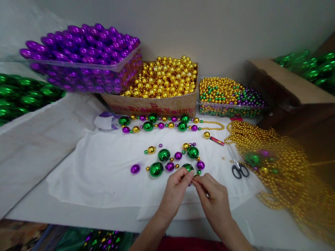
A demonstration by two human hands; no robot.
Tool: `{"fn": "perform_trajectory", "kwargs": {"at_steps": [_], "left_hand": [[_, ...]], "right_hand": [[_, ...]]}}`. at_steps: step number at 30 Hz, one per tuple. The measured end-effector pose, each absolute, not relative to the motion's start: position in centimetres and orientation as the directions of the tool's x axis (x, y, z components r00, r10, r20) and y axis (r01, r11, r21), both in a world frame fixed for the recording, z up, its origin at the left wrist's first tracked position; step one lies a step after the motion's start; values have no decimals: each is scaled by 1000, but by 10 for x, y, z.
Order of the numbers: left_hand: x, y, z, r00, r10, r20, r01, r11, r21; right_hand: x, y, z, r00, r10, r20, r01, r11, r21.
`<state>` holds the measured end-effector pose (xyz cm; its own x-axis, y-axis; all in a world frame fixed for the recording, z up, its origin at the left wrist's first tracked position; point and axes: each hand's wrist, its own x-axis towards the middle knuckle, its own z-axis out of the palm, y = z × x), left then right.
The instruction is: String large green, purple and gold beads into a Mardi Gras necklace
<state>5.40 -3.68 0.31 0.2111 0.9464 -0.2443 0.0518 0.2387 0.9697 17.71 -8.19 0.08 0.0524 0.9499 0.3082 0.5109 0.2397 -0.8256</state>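
Note:
My left hand is closed in a pinch, and a thin needle seems to stick up from its fingertips. Right beside it, my right hand pinches too, its fingertips almost touching the left ones; what they hold is too small to make out. Just behind the fingers is a large green bead, partly hidden. Around it on the white cloth lie a purple bead, a big green bead, another green one and a loose purple bead.
A finished-looking bead necklace lies behind. Scissors, a red lighter-like stick and a heap of gold bead strands are at the right. A purple-bead bin, gold-bead carton and small-bead tub line the back.

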Motion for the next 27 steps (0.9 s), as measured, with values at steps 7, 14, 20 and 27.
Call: {"fn": "perform_trajectory", "kwargs": {"at_steps": [7, 14, 20, 27], "left_hand": [[55, -40, 9, 256, 929, -268, 47, 264, 963], [52, -46, 1, 327, 847, -419, -51, 459, 887], [56, -48, 1, 352, 840, -413, -151, 486, 861], [56, -51, -2, 395, 835, -383, -261, 501, 825]], "right_hand": [[180, -81, -1, 144, 989, 46, 276, 5, -961], [200, -79, -1, 356, 935, -7, 260, -106, -960], [191, -72, 12, 363, 880, 306, 359, 170, -918], [182, -71, 16, 309, 857, 413, 463, 244, -852]]}}
